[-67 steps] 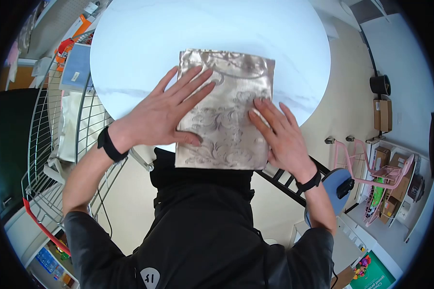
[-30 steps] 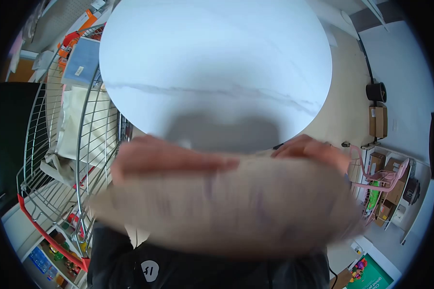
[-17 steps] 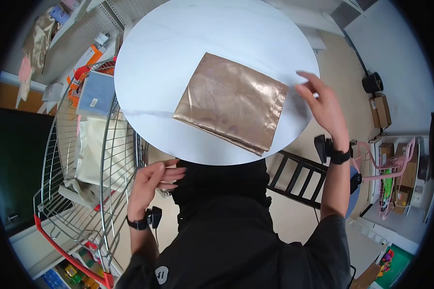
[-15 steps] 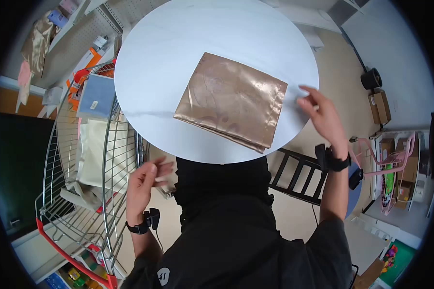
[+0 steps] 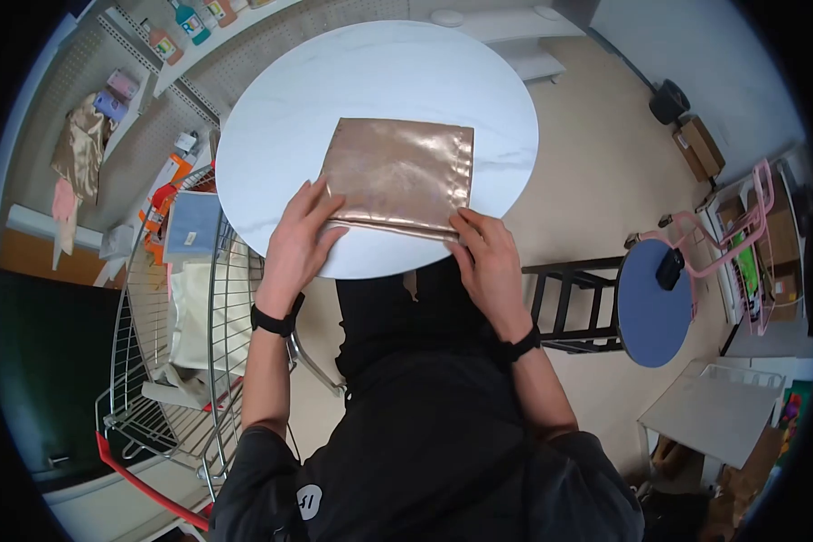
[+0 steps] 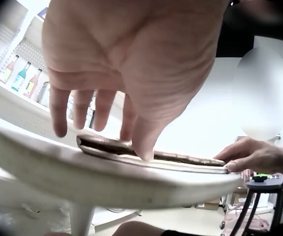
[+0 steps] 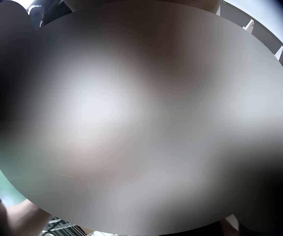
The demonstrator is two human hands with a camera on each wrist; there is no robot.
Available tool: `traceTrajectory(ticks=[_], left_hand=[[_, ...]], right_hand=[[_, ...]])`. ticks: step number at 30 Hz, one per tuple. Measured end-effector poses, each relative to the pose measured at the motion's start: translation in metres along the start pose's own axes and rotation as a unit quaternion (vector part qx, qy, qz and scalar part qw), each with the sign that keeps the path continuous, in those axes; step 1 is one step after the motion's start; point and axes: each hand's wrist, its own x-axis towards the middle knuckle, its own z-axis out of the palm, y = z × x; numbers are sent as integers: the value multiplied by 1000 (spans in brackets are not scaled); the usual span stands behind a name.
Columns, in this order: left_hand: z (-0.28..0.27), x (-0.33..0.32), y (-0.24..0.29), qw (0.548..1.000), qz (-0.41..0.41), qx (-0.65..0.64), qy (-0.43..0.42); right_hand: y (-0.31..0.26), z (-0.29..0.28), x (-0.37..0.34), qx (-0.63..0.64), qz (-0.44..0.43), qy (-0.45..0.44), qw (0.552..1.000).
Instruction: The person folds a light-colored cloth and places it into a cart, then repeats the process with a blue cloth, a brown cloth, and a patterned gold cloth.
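Observation:
A folded bronze satin cloth [image 5: 402,172] lies flat on the round white marbled table [image 5: 280,99], its folded edge toward the person. At its near left corner is the left hand [image 5: 291,239], fingers along the left side and thumb at the near edge. In the left wrist view the left hand's fingers [image 6: 102,110] point down fairly straight, and the thumb touches the cloth's layered edge [image 6: 180,160]. The right hand [image 5: 492,262] pinches the near right corner, fingers on top and thumb at the edge. A large blur covers most of the right wrist view.
A wire shopping cart [image 5: 163,361] holding folded fabrics stands left of the table. A blue round stool [image 5: 655,312] is at the right, with a pink cart [image 5: 723,235] beyond it. Shelves with bottles [image 5: 190,23] run along the back left.
The cloth went from under both palms to lifted and blurred, then onto the table slanted with the hands apart. Now it lies nearly straight, and both hands have returned to its near corners.

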Motion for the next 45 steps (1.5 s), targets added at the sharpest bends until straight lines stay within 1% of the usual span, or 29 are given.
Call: traceTrajectory(ticks=[2, 3, 6, 9, 12, 15, 18, 21, 22, 24, 25, 28, 29, 31, 32, 33, 35, 36, 38, 39, 42, 43, 45], left_hand=[[7, 1, 0, 995, 94, 42, -6], [8, 2, 8, 990, 117, 73, 10], [14, 10, 17, 988, 146, 42, 10], [25, 9, 11, 993, 120, 7, 1], [30, 4, 2, 991, 136, 14, 8], [28, 1, -7, 986, 162, 21, -11], [22, 4, -4, 991, 127, 47, -22], [21, 6, 11, 982, 138, 127, -35], [22, 10, 24, 981, 159, 107, -24], [30, 20, 55, 984, 166, 20, -53], [42, 22, 64, 978, 192, 26, -75], [60, 24, 90, 980, 174, -14, -100], [64, 22, 92, 979, 167, -7, -114], [71, 22, 93, 978, 155, 13, -143], [72, 23, 93, 975, 157, 33, -150], [72, 24, 94, 973, 158, 54, -159], [71, 29, 97, 967, 157, 90, -181], [71, 31, 98, 966, 153, 90, -189], [70, 34, 100, 963, 141, 96, -207], [69, 35, 102, 967, 126, 75, -207], [64, 43, 106, 962, 112, 69, -239], [61, 47, 109, 959, 107, 74, -252], [61, 48, 111, 955, 99, 85, -266]], right_hand=[[9, 12, -2, 14, -12, 28, 999], [9, 14, 1, 12, -40, 47, 998], [18, 18, 3, 20, -76, 22, 997], [14, 15, 5, -35, -125, 10, 991], [11, 14, 3, -57, -130, 19, 990], [10, 8, 0, -47, -132, 8, 990], [15, -1, -3, 2, -91, -16, 996], [15, -11, 1, 56, -47, -48, 996], [15, -13, 3, 74, -35, -55, 995], [16, -14, 4, 93, -14, -60, 994], [17, -15, 5, 102, -4, -65, 993], [26, -23, 15, 141, 19, -111, 984], [28, -29, 26, 186, 38, -133, 973], [35, -41, 53, 230, 161, -140, 950], [41, -44, 65, 252, 223, -146, 930], [55, -43, 80, 214, 223, -149, 939], [70, -39, 119, 130, 96, -129, 978], [76, -34, 132, 91, 27, -119, 988], [91, -20, 143, 12, -71, -188, 980], [98, -14, 147, -25, -122, -216, 968], [122, 1, 135, -39, -110, -243, 963], [125, 2, 135, -55, -119, -238, 962], [126, 3, 135, -47, -115, -240, 963]])
